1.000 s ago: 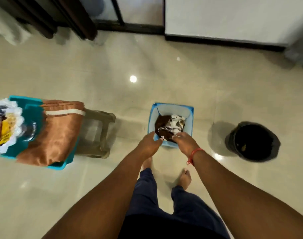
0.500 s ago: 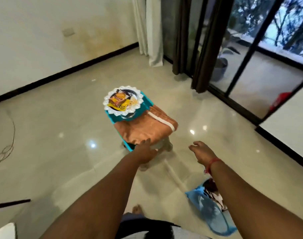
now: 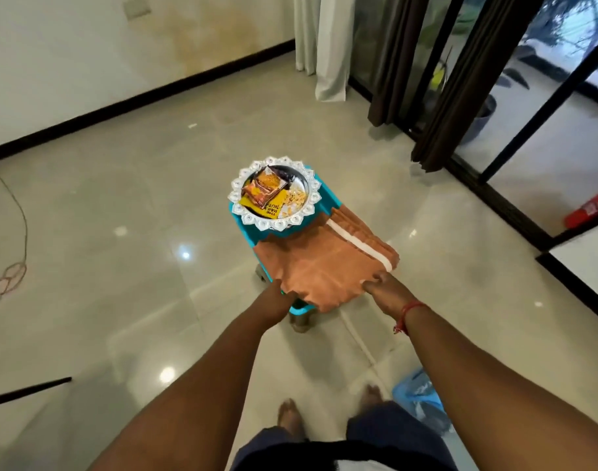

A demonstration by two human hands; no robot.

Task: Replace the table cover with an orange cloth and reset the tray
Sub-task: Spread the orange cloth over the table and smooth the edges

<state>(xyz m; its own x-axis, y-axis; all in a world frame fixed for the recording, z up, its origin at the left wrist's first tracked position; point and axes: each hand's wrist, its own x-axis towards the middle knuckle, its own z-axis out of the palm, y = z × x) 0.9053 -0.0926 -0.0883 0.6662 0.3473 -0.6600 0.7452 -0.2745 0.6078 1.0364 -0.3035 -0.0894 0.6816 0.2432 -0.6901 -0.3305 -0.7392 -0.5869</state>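
A folded orange cloth [image 3: 328, 263] with a white stripe lies on the near half of a small teal table [image 3: 319, 202] standing on the floor. On the far half sits a silver tray [image 3: 248, 215] with a scalloped rim, holding snack packets [image 3: 267, 192]. My left hand [image 3: 279, 299] grips the cloth's near left edge. My right hand [image 3: 384, 288], with a red thread at the wrist, pinches the near right edge. The cloth bunches a little between the two hands.
A blue basket [image 3: 418, 397] stands on the floor by my right foot. Dark curtains [image 3: 437, 83] and glass sliding doors run along the right. A thin cable [image 3: 10, 270] lies at the far left, a dark rod [image 3: 25, 390] at the lower left.
I turned from the blue basket to the table. Both hands left the basket, reached forward and took hold of the orange cloth's near edge.
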